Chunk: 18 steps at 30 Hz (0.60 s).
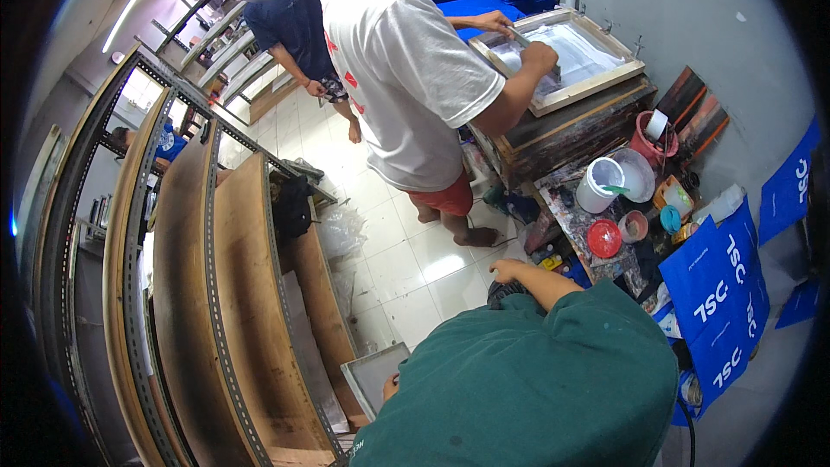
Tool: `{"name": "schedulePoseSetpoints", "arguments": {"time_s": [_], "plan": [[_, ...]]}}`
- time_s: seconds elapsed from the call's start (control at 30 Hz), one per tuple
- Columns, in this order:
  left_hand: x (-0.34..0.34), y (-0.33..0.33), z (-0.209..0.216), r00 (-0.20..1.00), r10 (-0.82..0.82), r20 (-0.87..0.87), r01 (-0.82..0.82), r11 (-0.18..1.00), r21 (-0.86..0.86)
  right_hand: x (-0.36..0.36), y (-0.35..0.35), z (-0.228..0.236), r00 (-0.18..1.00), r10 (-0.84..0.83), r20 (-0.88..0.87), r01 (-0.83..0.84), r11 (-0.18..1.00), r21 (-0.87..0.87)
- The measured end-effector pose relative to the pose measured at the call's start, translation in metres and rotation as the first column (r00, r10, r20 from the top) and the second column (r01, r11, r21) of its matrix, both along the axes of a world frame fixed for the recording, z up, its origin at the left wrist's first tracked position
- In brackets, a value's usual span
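Observation:
My left hand (392, 387), partly hidden by my green shirt, has its fingers closed on the edge of a flat, light-framed screen (378, 378) with a pale grey face. That screen is tilted beside the wooden shelves. Out in front of my body, my right hand (505, 271) has its fingers curled in, and no object shows in it. Just below it is a dark patterned thing (508, 292), mostly covered by the shirt.
Ahead, a person in a white shirt (406, 78) works over a wooden screen frame (575, 60). Tall wooden shelves (251, 294) line my left. On my right, a stained table (566, 207) carries a white bucket (599, 186) and several tubs. Blue printed sheets (718, 294) hang nearby. Another person (285, 26) stands farther back.

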State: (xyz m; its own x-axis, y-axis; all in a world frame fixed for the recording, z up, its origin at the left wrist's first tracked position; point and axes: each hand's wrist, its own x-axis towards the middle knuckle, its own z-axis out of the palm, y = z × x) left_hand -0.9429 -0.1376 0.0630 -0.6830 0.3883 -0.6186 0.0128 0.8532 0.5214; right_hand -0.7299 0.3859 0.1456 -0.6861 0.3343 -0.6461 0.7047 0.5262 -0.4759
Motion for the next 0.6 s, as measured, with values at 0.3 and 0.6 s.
{"name": "schedulePoseSetpoints", "arguments": {"time_s": [0.3,0.6], "plan": [[0.007,-0.017,-0.028,0.995,0.002,-0.099,0.002,0.999,0.046,-0.031,-0.002,0.064,0.858,-0.085,-0.506,0.220,0.952,0.213],[0.015,-0.026,0.002,0.996,0.046,-0.082,-0.046,0.999,0.000,-0.067,0.118,0.141,0.477,0.039,-0.878,0.804,0.386,0.453]]}}
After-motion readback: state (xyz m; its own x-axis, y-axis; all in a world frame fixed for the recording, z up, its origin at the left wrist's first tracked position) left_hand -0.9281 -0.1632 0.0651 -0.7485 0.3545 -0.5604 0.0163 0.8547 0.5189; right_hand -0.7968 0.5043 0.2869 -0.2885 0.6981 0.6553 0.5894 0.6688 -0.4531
